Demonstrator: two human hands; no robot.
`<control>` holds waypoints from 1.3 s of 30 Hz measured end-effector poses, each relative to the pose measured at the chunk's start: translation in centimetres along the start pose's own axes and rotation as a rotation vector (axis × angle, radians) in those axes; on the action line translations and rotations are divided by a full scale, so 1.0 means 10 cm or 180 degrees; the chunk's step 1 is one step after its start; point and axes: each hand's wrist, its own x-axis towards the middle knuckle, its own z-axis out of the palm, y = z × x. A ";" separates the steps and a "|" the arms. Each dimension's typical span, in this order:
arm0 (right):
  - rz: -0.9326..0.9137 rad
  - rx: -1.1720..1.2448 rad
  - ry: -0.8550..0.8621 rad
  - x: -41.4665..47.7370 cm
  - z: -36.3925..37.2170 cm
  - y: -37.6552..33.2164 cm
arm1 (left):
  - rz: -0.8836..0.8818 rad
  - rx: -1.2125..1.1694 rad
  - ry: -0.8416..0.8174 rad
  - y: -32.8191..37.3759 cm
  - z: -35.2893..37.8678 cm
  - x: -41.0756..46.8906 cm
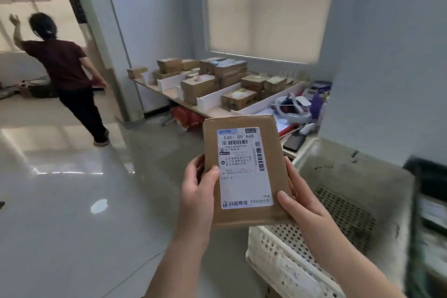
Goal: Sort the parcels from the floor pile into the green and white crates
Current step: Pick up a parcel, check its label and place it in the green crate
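A flat brown cardboard parcel [244, 128] with a white shipping label reading "530- D5 A68" is held upright in front of me. My left hand [197, 191] grips its left edge, thumb on the label. My right hand [298, 201] grips its lower right edge. Below and to the right stands a white perforated crate [285, 264], its inside showing only bare mesh floor. A dark green crate [425, 176] is partly visible at the far right edge. The floor pile is out of view.
A low table [212, 111] with white dividers carries several brown boxes under a blinded window. Cables, a white headset and a dark phone lie on its right end. A person in a dark red shirt [63, 63] walks away at the left. The glossy floor stretches left.
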 end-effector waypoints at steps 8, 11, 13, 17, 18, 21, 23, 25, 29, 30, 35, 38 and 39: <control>0.0146 -0.0169 0.1204 -0.30 -1.07 -0.11 | -0.0423 -0.0202 -0.1224 -0.36 1.33 0.16; 0.0190 -0.0322 0.1677 -0.45 -1.35 -0.13 | -0.0559 -0.0157 -0.1717 -0.47 1.76 0.15; 0.0217 -0.0419 0.1974 -0.53 -1.52 -0.13 | -0.0684 -0.0138 -0.2015 -0.55 2.02 0.13; 0.0210 -0.0488 0.2477 -0.63 -1.77 -0.14 | -0.0873 -0.0122 -0.2451 -0.64 2.48 0.11; 0.0191 -0.0480 0.2573 -0.64 -1.83 -0.14 | -0.0883 -0.0116 -0.2513 -0.66 2.58 0.11; 0.0171 -0.0488 0.2766 -0.63 -1.95 -0.13 | -0.0872 -0.0080 -0.2687 -0.72 2.80 0.14; 0.0158 -0.0478 0.2867 -0.59 -2.00 -0.09 | -0.0852 -0.0038 -0.2766 -0.77 2.88 0.18; 0.0148 -0.0486 0.2936 -0.53 -2.04 -0.02 | -0.0857 0.0008 -0.2810 -0.82 2.94 0.25; 0.0192 -0.0433 0.2977 -0.41 -2.17 0.14 | -0.0939 0.0036 -0.2791 -0.97 3.06 0.40; 0.0202 -0.0422 0.2977 -0.39 -2.22 0.16 | -0.0979 0.0056 -0.2784 -1.02 3.09 0.42; 0.0355 -0.0538 0.3021 -0.41 -2.52 0.24 | -0.1155 0.0143 -0.2795 -1.22 3.38 0.42; 0.0427 -0.0546 0.3049 -0.46 -2.84 0.22 | -0.1107 0.0153 -0.2787 -1.35 3.69 0.35; 0.0448 -0.0566 0.3078 -0.48 -2.98 0.19 | -0.1080 0.0173 -0.2796 -1.38 3.83 0.31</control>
